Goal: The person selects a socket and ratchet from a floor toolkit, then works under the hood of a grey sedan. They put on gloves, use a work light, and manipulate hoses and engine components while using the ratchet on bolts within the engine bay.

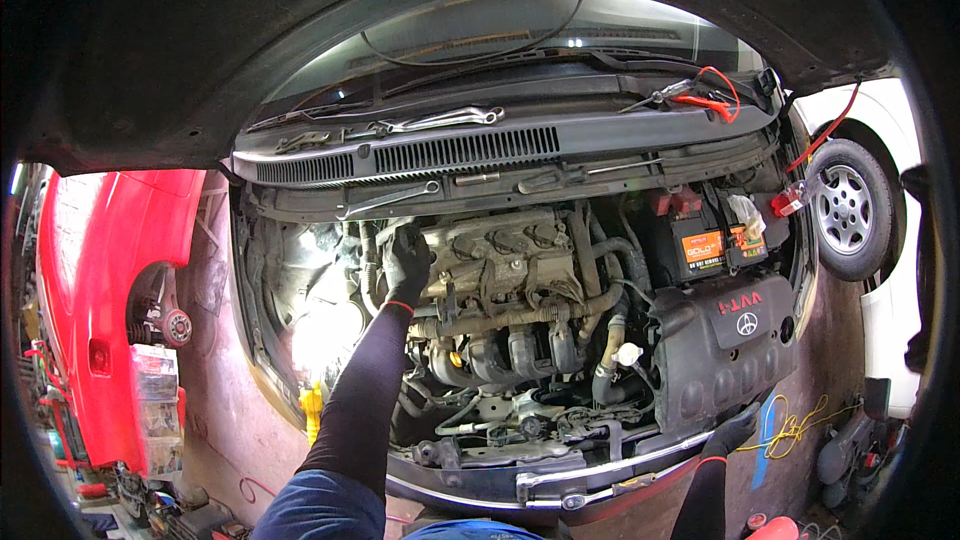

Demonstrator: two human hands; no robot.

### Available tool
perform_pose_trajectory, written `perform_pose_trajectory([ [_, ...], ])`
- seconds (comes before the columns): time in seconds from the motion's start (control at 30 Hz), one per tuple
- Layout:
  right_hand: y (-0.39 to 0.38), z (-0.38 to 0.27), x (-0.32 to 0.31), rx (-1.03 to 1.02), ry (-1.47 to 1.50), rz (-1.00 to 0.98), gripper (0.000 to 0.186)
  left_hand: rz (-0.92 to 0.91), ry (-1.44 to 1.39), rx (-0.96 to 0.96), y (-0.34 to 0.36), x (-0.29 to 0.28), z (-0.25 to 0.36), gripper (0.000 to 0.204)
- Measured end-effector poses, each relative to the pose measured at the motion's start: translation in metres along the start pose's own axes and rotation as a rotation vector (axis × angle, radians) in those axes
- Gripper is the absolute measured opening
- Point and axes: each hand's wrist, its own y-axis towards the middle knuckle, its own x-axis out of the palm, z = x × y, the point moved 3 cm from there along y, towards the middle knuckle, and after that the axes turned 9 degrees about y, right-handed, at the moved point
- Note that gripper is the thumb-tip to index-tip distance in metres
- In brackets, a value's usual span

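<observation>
My left hand point(407, 262), in a dark glove with an orange-red cuff, reaches in at the left end of the engine point(500, 265). It is beside the valve cover and a black hose, its fingers pointing down and mostly hidden, so whether it grips anything does not show. My right hand point(735, 430), gloved the same way, rests with its fingers stretched out at the car's front edge, next to the black plastic engine cover point(725, 350). That cover lies to the right, off the engine. A combination wrench point(388, 200) lies on the ledge behind the engine.
More wrenches point(440, 120) lie on the cowl, with red-handled pliers point(705, 103) at its right. A battery point(705, 245) sits back right. A bright work light point(325, 340) with a yellow body shines at the left. The raised hood point(140, 60) hangs overhead. A yellow cord point(795, 425) lies on the floor.
</observation>
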Motion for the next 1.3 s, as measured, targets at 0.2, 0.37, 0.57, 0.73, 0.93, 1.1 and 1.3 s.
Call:
perform_pose_trajectory([
  [0.2, 0.004, 0.007, 0.0, 0.098, 0.012, -0.088, 0.061, 0.027, 0.091, 0.038, -0.001, 0.002, -0.002, 0.02],
  [0.37, 0.003, -0.002, 0.0, 0.067, -0.088, -0.092, 0.061, -0.177, 0.021, -0.161, -0.002, 0.008, -0.008, 0.031],
  [0.57, 0.003, 0.003, 0.001, 0.171, -0.029, -0.133, 0.056, -0.143, -0.04, -0.052, 0.004, 0.018, -0.015, 0.035],
  [0.73, 0.005, 0.007, 0.002, -0.017, -0.141, -0.111, 0.053, -0.03, -0.125, 0.005, 0.003, -0.02, -0.003, 0.031],
  [0.93, 0.005, 0.015, 0.004, 0.035, -0.115, -0.114, 0.054, 0.293, -0.077, 0.235, -0.007, -0.127, 0.055, 0.029],
  [1.1, 0.004, 0.012, 0.004, 0.045, -0.192, -0.127, 0.055, 0.341, -0.531, -0.154, 0.005, -0.195, 0.075, 0.028],
  [1.3, -0.003, 0.005, 0.001, 0.133, -0.174, -0.037, 0.055, 0.236, -1.316, -0.35, 0.062, -0.166, 0.114, 0.02],
])
